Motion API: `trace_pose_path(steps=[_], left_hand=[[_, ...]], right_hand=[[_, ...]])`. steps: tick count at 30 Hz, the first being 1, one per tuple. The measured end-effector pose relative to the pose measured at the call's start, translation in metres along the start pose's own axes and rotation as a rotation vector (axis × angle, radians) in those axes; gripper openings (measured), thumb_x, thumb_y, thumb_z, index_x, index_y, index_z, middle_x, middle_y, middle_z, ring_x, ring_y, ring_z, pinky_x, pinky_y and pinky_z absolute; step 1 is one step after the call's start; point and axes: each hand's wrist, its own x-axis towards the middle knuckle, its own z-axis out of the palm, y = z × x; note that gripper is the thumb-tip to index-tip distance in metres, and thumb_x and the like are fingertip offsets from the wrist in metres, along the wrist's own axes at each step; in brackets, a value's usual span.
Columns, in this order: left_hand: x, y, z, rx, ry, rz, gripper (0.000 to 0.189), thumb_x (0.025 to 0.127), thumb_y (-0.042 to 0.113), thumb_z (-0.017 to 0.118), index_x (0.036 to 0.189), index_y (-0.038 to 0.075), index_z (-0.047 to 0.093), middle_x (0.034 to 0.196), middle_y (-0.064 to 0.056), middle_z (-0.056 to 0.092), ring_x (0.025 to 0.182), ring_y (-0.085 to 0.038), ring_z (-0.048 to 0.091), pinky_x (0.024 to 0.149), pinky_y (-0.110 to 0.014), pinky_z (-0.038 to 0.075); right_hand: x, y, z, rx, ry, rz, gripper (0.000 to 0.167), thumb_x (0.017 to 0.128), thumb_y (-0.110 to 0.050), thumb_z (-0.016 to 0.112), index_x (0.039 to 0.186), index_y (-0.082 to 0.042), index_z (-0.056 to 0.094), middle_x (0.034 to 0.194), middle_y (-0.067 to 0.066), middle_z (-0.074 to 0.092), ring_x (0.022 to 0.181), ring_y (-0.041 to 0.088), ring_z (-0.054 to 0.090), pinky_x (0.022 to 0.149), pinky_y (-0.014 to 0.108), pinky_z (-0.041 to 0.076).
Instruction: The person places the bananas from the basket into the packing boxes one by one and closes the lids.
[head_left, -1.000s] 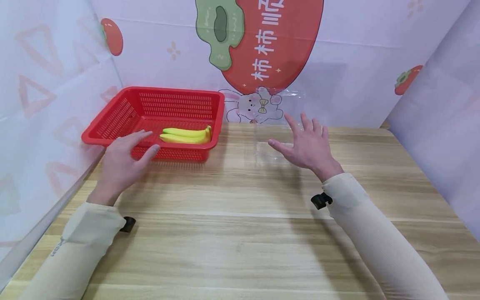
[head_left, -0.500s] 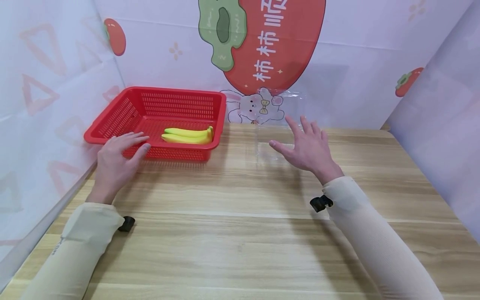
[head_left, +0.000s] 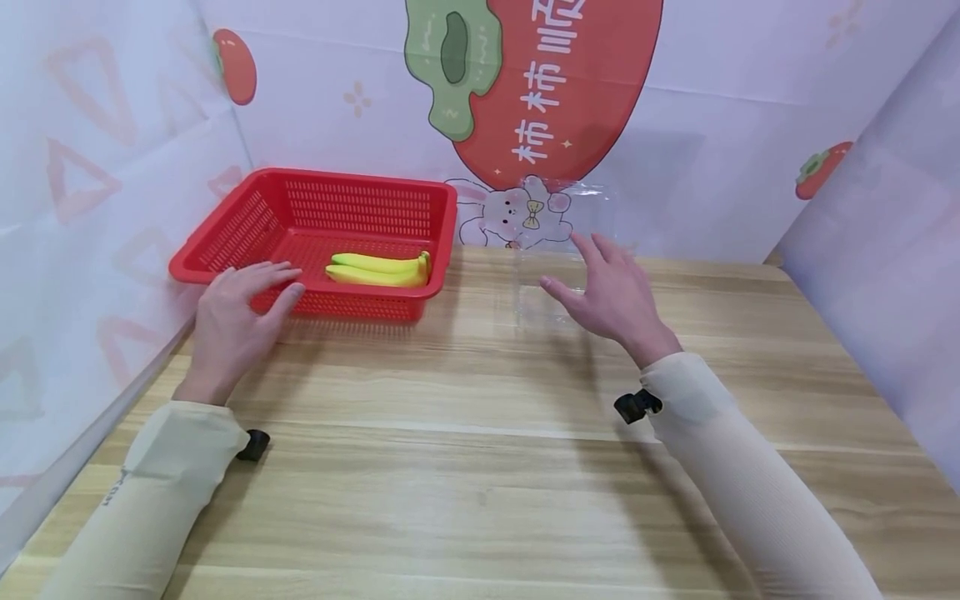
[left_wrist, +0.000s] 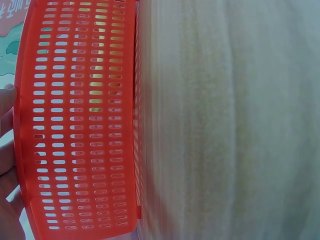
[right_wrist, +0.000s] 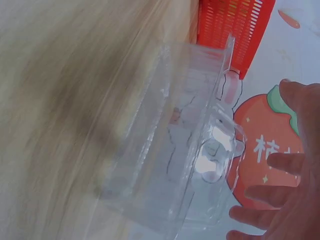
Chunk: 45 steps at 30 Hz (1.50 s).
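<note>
A red perforated plastic basket (head_left: 360, 304) stands on the table at the back left. Two yellow bananas (head_left: 377, 272) lie inside it, near its front right corner. My left hand (head_left: 232, 329) hovers at the basket's front rim with relaxed fingers; in the left wrist view its thumb (left_wrist: 7, 96) overlaps the rim. To the right stands a clear plastic box (right_wrist: 160, 130) with its lid raised against the wall. Above the box's right side my right hand (head_left: 611, 296) is held with fingers spread, and it holds nothing.
The wooden table (head_left: 450, 467) spreads out in front of both hands. Behind the basket and box rises a printed cloth wall (head_left: 735, 175) with a persimmon and a rabbit. More cloth walls (head_left: 67, 292) border the table at both sides.
My left hand has shifted slightly left along the basket's rim. The right hand's fingers have drawn a little closer together. Basket, bananas and box stay in place.
</note>
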Motion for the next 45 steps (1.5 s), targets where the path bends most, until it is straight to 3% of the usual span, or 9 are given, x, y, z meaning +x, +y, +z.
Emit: trace_pose_path(steps=[5,9,14,24,35,45], left_hand=[[0.002,0.001,-0.001,0.002,0.014,0.018,0.039,0.102,0.032,0.072,0.135,0.012,0.073,0.141,-0.020,0.070,0.136,-0.045,0.060,0.129,-0.060,0.032],[0.003,0.001,-0.002,0.003,0.012,0.019,0.039,0.101,0.032,0.072,0.136,0.013,0.073,0.141,-0.019,0.070,0.135,-0.045,0.061,0.128,-0.060,0.034],[0.002,-0.001,-0.005,0.005,0.016,0.015,0.039,0.101,0.031,0.073,0.136,0.013,0.073,0.141,-0.019,0.070,0.135,-0.045,0.061,0.130,-0.061,0.032],[0.003,0.001,-0.006,0.009,0.009,0.005,0.039,0.102,0.032,0.072,0.136,0.012,0.073,0.142,-0.020,0.069,0.136,-0.045,0.060,0.131,-0.061,0.029],[0.000,-0.001,-0.007,0.019,0.007,0.000,0.039,0.102,0.032,0.072,0.135,0.012,0.073,0.143,-0.021,0.068,0.137,-0.046,0.059,0.132,-0.060,0.028],[0.000,0.000,-0.001,0.009,-0.005,0.010,0.039,0.102,0.031,0.072,0.135,0.012,0.073,0.142,-0.020,0.069,0.135,-0.046,0.061,0.130,-0.062,0.030]], right_hand=[[0.005,-0.014,-0.001,0.080,0.050,-0.023,0.084,0.098,-0.056,0.067,0.167,-0.021,0.033,0.172,0.014,0.036,0.157,0.041,0.036,0.123,0.070,0.036],[0.009,-0.028,-0.002,0.154,0.065,-0.092,0.079,0.099,-0.048,0.070,0.165,-0.021,0.036,0.170,0.010,0.040,0.157,0.035,0.037,0.124,0.065,0.039],[0.016,-0.050,-0.001,0.227,0.033,-0.168,0.078,0.099,-0.046,0.071,0.165,-0.024,0.038,0.169,0.007,0.041,0.157,0.031,0.036,0.124,0.064,0.041],[0.027,-0.082,0.001,0.261,-0.012,-0.227,0.079,0.098,-0.045,0.073,0.165,-0.028,0.037,0.169,0.002,0.043,0.155,0.026,0.040,0.121,0.059,0.046],[0.040,-0.119,0.005,0.330,-0.026,-0.248,0.079,0.095,-0.044,0.077,0.163,-0.033,0.039,0.164,-0.009,0.049,0.147,0.016,0.050,0.115,0.043,0.055],[0.048,-0.149,0.005,0.304,-0.126,-0.219,0.083,0.095,-0.047,0.076,0.165,-0.030,0.035,0.166,-0.002,0.047,0.147,0.018,0.049,0.109,0.039,0.059]])
